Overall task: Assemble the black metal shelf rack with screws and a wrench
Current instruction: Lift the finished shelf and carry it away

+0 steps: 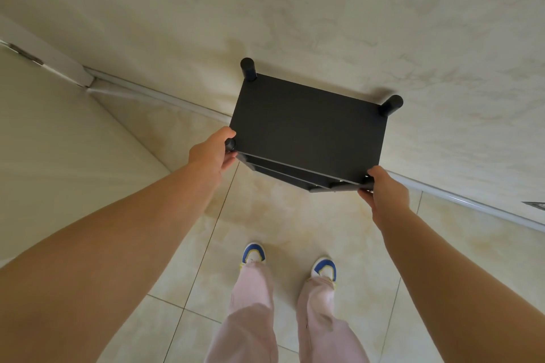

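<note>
The black metal shelf rack [306, 130] stands upright against the beige wall, seen from above with its flat top shelf facing me. Two round black post caps show at its far corners, and lower shelves peek out under the near edge. My left hand [213, 153] grips the near-left corner post, fingers curled round it. My right hand [385, 196] grips the near-right corner post in the same way. No screws or wrench are in view.
The beige wall [383, 23] runs behind the rack with a white skirting [165, 94] along its foot. A white door frame [44, 53] stands at the left. My feet in blue-and-white shoes [253, 253] stand on the cream tiled floor [295, 221] just before the rack.
</note>
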